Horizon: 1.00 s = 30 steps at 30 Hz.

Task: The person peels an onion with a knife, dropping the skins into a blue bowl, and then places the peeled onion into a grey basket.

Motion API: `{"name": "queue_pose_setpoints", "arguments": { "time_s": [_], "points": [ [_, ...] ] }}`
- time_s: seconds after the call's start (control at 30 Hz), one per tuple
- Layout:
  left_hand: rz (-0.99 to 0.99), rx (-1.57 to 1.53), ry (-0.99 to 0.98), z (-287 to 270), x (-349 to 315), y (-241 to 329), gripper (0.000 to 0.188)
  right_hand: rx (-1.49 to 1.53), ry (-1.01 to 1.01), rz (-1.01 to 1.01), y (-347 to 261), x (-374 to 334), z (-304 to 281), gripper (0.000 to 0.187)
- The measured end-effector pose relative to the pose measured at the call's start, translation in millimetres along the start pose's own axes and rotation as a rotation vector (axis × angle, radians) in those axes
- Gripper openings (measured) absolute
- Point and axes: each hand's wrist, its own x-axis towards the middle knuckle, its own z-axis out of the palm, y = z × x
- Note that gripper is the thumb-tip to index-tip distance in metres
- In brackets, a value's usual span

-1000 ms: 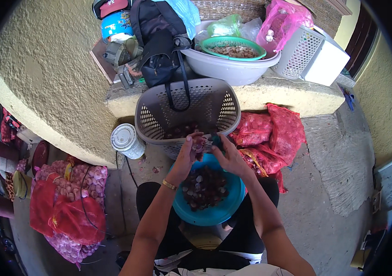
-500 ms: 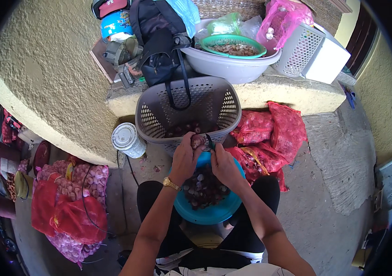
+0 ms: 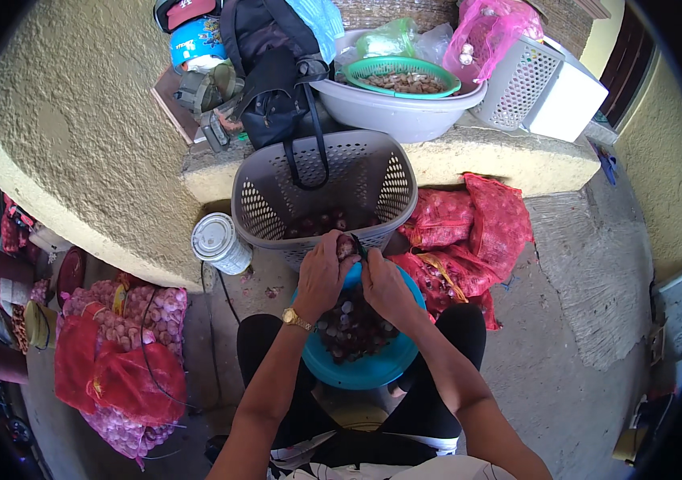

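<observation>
My left hand [image 3: 321, 276] pinches a red onion [image 3: 347, 246] between thumb and fingers, over the near rim of a grey laundry-style basket [image 3: 357, 144]. Beside it my right hand [image 3: 387, 286] is closed on a small knife [image 3: 359, 246]; its dark blade lies against the bulb's right side, and its handle is mostly hidden in my fingers. Below both hands a blue basin [image 3: 357, 376] rests between my knees, holding many dark red onions [image 3: 353, 324] and loose skins. More red onions [image 3: 329, 220] lie at the bottom of the basket.
Red mesh sacks [image 3: 489, 236] slump right of the basket; a sack of pinkish bulbs [image 3: 129, 372] stands at left. A lidded can [image 3: 221, 244] sits by the wall. On the ledge are a black bag [image 3: 277, 88], a grey tub [image 3: 397, 120] and a green colander [image 3: 365, 68].
The onion in my left hand has turned and shows a darker purple side. My right hand has shifted slightly left, with the knife still against the bulb.
</observation>
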Motion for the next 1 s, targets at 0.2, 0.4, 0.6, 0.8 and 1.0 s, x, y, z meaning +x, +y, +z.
{"name": "queue_pose_setpoints", "arguments": {
  "time_s": [0.2, 0.4, 0.6, 0.8, 1.0],
  "points": [
    [0.037, 0.056, 0.01, 6, 1, -6, 0.045, -0.042, -0.025, 0.049, -3, -2, 0, 0.012],
    [0.098, 0.124, 0.053, 6, -3, -5, 0.041, -0.098, -0.092, 0.142, -22, -1, -2, 0.012],
    [0.07, -0.094, 0.126, -11, 10, -7, 0.032, -0.192, -0.355, 0.172, 26, -47, 37, 0.014],
    [-0.077, -0.325, 0.139, -19, 1, -4, 0.03, -0.175, -0.437, 0.279, 27, -40, 38, 0.018],
    [-0.263, -0.746, 0.203, -1, 7, -23, 0.03, -0.001, -0.294, 0.31, 33, -19, 20, 0.025]
  ]
}}
